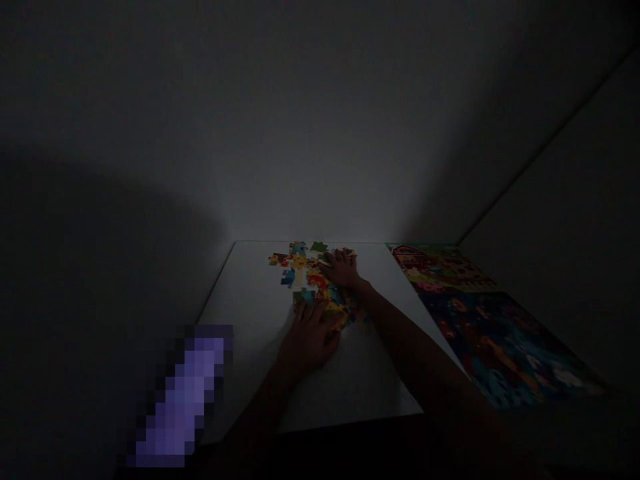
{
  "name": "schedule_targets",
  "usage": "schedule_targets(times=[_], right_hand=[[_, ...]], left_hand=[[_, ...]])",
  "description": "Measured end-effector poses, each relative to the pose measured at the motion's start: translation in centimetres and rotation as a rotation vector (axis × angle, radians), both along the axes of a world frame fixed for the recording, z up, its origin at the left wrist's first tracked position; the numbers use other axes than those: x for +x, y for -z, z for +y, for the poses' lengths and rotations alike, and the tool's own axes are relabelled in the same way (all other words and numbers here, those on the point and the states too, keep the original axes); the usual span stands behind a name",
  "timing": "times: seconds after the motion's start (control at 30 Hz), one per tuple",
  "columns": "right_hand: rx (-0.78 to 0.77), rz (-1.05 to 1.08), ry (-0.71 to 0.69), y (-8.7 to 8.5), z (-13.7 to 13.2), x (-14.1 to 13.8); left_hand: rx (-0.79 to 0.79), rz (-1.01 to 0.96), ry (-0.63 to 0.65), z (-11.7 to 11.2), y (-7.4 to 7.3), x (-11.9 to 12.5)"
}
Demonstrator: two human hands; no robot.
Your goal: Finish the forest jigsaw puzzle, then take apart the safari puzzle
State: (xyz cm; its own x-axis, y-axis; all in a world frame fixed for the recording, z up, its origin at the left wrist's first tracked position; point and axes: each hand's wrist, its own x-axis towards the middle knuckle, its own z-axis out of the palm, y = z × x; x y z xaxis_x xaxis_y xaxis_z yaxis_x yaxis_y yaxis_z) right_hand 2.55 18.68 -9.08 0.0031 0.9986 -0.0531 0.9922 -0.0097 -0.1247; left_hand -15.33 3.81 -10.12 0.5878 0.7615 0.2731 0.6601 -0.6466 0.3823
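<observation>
Colourful jigsaw puzzle pieces [316,280] lie in a loose heap on a white table [240,293]. My left hand [311,337] rests palm down at the near side of the heap, fingers stretched over the closest pieces. Farther back, my right hand [343,268] lies flat with its fingers spread across pieces at the far right of the heap. Neither hand appears to grip a piece. Both palms and forearms hide some of the pieces, and the dim light blurs their pictures.
To the right lie a farm picture sheet [440,267] and a dark blue sea-animal picture sheet [500,347]. A pale wall [310,133] rises behind the table, and another wall stands to the right. At lower left is a pixelated purple patch [185,393].
</observation>
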Motion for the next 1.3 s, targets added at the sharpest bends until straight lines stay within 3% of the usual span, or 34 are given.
schedule_targets(times=[0.5, 1.0, 1.3], right_hand=[[0.027, 0.077, -0.199, -0.5, -5.1, -0.5], [0.121, 0.128, -0.257, -0.1, -9.6, 2.5], [0.154, 0.205, -0.250, -0.5, -11.9, 4.3]], left_hand=[[0.083, 0.061, -0.092, 0.3, 0.5, 0.4], [0.077, 0.202, -0.230, 0.8, 0.9, 0.7], [0.044, 0.236, -0.424, 1.1, -0.1, 1.3]])
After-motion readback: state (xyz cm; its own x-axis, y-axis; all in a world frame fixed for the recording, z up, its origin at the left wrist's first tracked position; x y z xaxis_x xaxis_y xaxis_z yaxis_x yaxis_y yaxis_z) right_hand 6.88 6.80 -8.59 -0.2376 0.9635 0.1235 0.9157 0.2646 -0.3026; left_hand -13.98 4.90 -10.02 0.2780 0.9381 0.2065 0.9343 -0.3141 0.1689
